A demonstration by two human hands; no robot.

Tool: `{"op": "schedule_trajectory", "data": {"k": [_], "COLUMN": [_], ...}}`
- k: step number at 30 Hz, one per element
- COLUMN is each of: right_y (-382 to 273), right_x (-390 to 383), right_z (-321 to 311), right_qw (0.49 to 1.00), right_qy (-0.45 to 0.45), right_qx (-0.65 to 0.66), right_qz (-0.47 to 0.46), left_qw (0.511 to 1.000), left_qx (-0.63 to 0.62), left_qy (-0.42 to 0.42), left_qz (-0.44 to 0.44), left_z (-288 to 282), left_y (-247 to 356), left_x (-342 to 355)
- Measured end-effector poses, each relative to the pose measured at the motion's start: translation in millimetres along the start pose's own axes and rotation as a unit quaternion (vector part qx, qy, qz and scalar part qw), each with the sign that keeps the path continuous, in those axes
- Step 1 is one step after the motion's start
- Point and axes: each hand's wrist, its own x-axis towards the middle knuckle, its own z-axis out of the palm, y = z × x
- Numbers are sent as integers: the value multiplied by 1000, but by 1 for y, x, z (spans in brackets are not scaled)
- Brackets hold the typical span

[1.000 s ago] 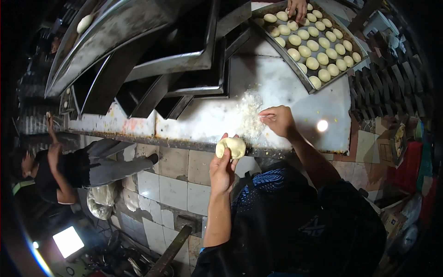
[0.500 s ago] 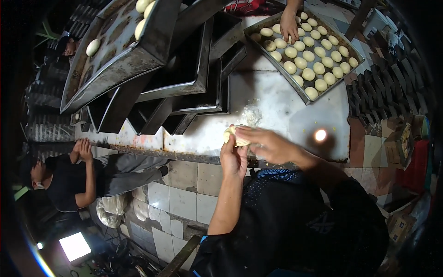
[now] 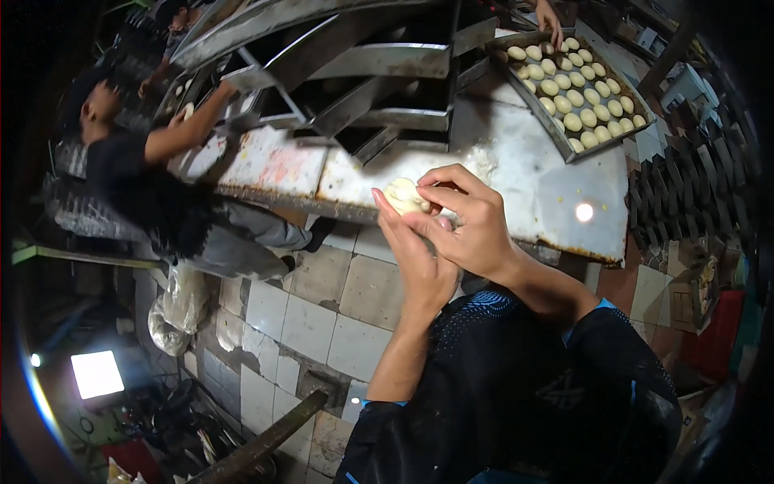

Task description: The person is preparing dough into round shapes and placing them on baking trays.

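A piece of pale dough rests in my left hand, cupped under it with the fingers and thumb around it. My right hand has its fingertips bent onto the dough's right side, pinching its folded edge. Both hands are just off the near edge of the worktable. On the tabletop beyond them lies a patch of white flour.
A metal tray of round dough balls stands at the back right, another person's hand over it. Stacked empty metal trays crowd the table's left half. At left, a co-worker reaches toward a tray. More dark trays are stacked at right.
My right hand has gone from lying flat over the dough to pinching its edge. The view has shifted. The co-worker at left, earlier with hands together, now reaches across to a tray.
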Motion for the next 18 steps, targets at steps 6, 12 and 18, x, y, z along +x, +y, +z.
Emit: {"op": "schedule_trajectory", "data": {"k": [6,12,18], "right_y": [-83,-135,-166], "right_x": [-30,-59,-90], "right_z": [33,53,85], "right_qw": [987,860,957], "right_qy": [-49,-321,-267], "right_qx": [35,253,55], "right_qz": [-152,306,-96], "left_qw": [875,969,969], "left_qx": [-457,-218,209], "left_qy": [78,100,128], "left_qz": [-141,62,31], "left_z": [-107,-174,-196], "left_y": [20,14,40], "left_x": [-56,-127,-149]}}
